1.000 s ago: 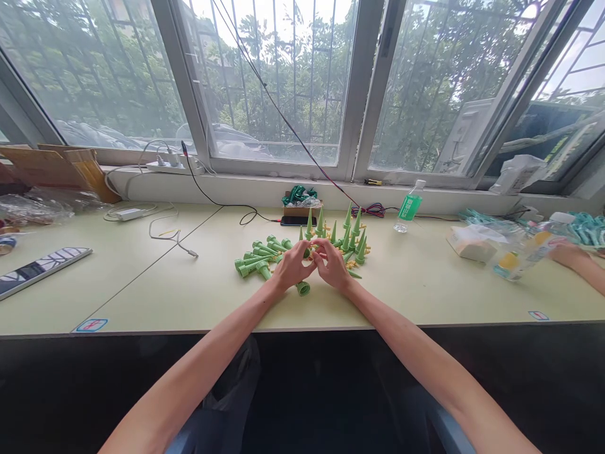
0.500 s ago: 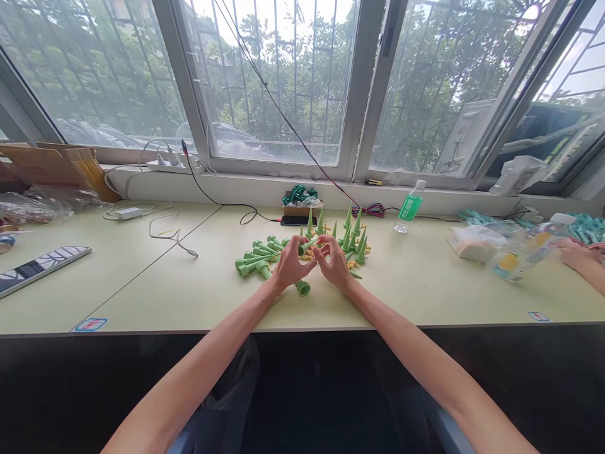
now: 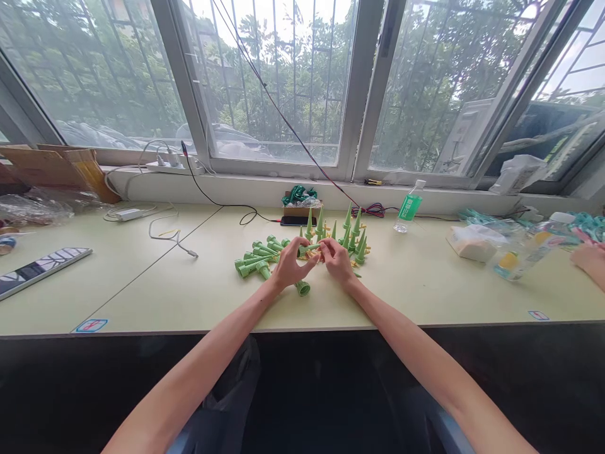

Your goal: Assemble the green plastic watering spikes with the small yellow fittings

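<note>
My left hand (image 3: pixel 288 266) is closed around the wide end of a green plastic watering spike (image 3: pixel 311 248), which lies nearly level with its narrow end towards the right. My right hand (image 3: pixel 337 260) pinches that narrow end between thumb and fingertips. Left of my hands, several similar green spikes (image 3: pixel 255 257) lie in a pile, and one loose spike (image 3: pixel 303 288) lies below my left hand with its hollow end facing me. Behind and right of my hands, several spikes (image 3: pixel 356 227) stand points up, with small yellow pieces (image 3: pixel 368 231) at their sides.
A small box of green items (image 3: pixel 301 210) stands behind a dark phone (image 3: pixel 300 221). A green-labelled bottle (image 3: pixel 409 207) stands at the back right. Farther right are a tissue pack (image 3: pixel 472 244), a larger clear bottle (image 3: pixel 529 252) and another person's hand (image 3: pixel 590 257). Cables (image 3: pixel 172 234) lie left.
My right hand's fingers have drawn in from a rounded, spread pose to a pinch on the spike's tip. My left hand stays nearly still. The other person's hand has shifted right.
</note>
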`<action>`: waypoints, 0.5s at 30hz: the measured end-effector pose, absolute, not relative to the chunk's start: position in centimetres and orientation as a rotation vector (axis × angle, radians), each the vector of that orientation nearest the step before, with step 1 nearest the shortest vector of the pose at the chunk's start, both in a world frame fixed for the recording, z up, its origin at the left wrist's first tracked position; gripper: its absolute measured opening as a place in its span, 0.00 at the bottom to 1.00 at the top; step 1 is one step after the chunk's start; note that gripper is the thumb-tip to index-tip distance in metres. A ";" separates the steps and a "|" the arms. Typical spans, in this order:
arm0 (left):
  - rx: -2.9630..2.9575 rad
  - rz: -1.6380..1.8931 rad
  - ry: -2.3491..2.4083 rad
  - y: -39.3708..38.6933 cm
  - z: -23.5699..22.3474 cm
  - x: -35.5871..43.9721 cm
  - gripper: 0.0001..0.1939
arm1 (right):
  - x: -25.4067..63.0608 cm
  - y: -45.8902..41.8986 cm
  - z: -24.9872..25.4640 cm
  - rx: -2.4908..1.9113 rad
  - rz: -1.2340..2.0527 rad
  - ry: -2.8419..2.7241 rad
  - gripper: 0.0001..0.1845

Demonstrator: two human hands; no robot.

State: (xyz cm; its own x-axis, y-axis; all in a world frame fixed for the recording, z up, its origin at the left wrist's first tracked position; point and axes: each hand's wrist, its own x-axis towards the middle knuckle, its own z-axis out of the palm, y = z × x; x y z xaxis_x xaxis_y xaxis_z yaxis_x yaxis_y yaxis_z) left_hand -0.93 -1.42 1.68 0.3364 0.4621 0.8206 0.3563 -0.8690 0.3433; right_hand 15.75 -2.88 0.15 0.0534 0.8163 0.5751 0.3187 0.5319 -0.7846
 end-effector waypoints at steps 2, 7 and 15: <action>2.481 1.565 0.762 -1.2 1.6 -0.9 0.11 | 15.8 -3.0 0.3 -0.986 0.505 -1.474 0.14; 2.439 1.586 0.846 -0.5 1.3 -0.8 0.07 | 15.9 -3.4 0.8 -0.989 0.432 -1.380 0.14; 2.327 1.724 1.065 -0.2 1.4 -1.1 0.15 | 16.2 -3.1 0.5 -1.049 0.193 -1.337 0.13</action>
State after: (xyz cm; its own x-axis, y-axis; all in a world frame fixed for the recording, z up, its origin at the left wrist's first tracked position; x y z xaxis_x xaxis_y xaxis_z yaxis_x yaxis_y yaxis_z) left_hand -1.07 -0.16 1.40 0.1379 0.5512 0.8229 0.4891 -0.7603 0.4274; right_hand 16.18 -3.06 0.53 0.2891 0.6579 0.6954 0.4344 0.5572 -0.7077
